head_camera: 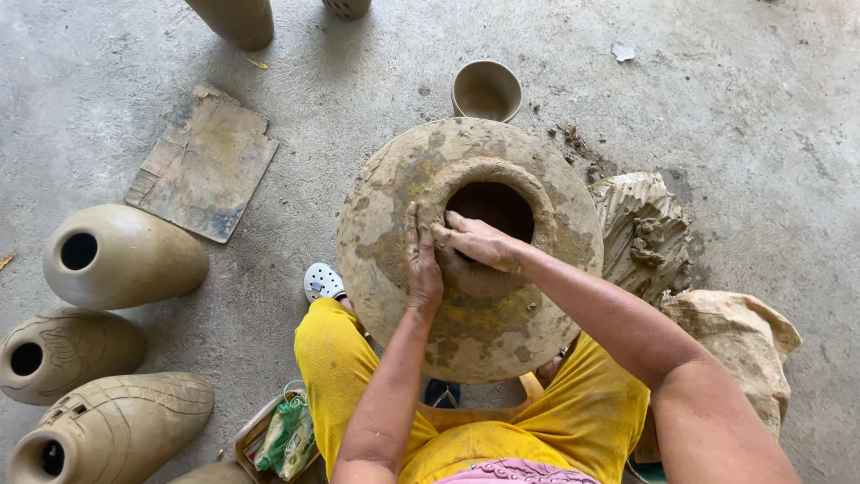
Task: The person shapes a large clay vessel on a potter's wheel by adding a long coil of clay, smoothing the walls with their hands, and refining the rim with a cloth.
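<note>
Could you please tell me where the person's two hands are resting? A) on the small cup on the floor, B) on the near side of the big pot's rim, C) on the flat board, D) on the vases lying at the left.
B: the left hand and right hand both press on the near side of the pot's rim.

Both bare forearms reach forward from the lap in yellow trousers to the near rim of the pot's mouth [495, 208]. The left hand [422, 260] lies flat, fingers together pointing away from the body. The right hand [477, 242] comes across from the right, clay-smeared fingers pressed against the left hand's fingers.
</note>
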